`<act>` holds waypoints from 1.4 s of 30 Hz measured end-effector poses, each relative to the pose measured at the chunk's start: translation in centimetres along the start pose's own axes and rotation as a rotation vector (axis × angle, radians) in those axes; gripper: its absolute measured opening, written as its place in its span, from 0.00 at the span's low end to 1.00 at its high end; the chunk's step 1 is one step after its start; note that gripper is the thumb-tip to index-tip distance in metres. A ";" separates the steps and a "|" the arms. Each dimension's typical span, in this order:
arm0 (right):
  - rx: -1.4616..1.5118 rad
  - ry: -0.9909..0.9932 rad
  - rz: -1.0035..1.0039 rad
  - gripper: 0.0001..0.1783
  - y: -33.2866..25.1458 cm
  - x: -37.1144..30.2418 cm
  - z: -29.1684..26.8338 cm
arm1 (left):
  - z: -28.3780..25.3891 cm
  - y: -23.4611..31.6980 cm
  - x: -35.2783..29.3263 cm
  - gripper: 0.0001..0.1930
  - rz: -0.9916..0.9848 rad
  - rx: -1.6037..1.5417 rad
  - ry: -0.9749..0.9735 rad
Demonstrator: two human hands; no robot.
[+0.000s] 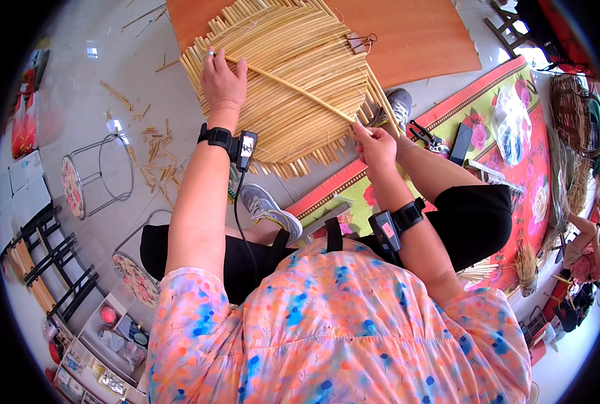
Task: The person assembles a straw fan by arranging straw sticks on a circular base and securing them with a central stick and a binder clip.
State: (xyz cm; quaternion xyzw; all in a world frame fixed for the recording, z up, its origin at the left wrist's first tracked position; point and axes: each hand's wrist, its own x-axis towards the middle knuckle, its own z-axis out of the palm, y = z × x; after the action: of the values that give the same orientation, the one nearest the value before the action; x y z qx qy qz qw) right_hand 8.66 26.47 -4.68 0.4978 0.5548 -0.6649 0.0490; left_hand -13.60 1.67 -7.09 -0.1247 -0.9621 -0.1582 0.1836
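Observation:
A round mat of yellow reed stalks (293, 87) lies in front of me, its stalk ends sticking out unevenly at the rim. One loose reed stalk (290, 85) runs slantwise across its top. My left hand (223, 81) grips the stalk's far left end between thumb and fingers, over the mat's left side. At the near right end, my right hand (376, 145) pinches the same stalk close to the mat's rim. A black binder clip (360, 44) is fixed on the mat's upper right edge. Thin threads show on the mat.
An orange-brown board (421, 34) lies beneath the mat. Cut stalk pieces (157, 158) litter the tiled floor at left, near a wire-framed stool (84, 185). At right, a floral rug (475, 135) carries a phone (460, 143) and a clear plastic bag (512, 124). Another person (586, 249) is at far right.

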 end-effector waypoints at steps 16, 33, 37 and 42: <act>-0.032 0.032 -0.083 0.15 1.0 0.9 0.3 | -0.8 0.8 -0.1 0.27 -0.020 -0.008 0.038; 0.047 -0.009 -0.072 0.14 0.6 0.5 0.1 | -1.5 1.1 0.0 0.31 -0.069 -0.057 0.005; 0.060 -0.001 -0.078 0.14 0.5 0.3 0.0 | -1.3 1.0 -0.2 0.30 -0.072 -0.013 -0.001; 0.071 -0.014 -0.074 0.14 0.5 0.5 0.1 | -0.7 0.7 -0.3 0.30 -0.088 -0.007 -0.024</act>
State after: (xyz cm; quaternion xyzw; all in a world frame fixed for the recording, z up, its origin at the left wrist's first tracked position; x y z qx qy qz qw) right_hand 8.67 26.42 -5.39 0.4737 0.5484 -0.6890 0.0105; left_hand -12.92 2.00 -6.38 -0.0850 -0.9682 -0.1681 0.1644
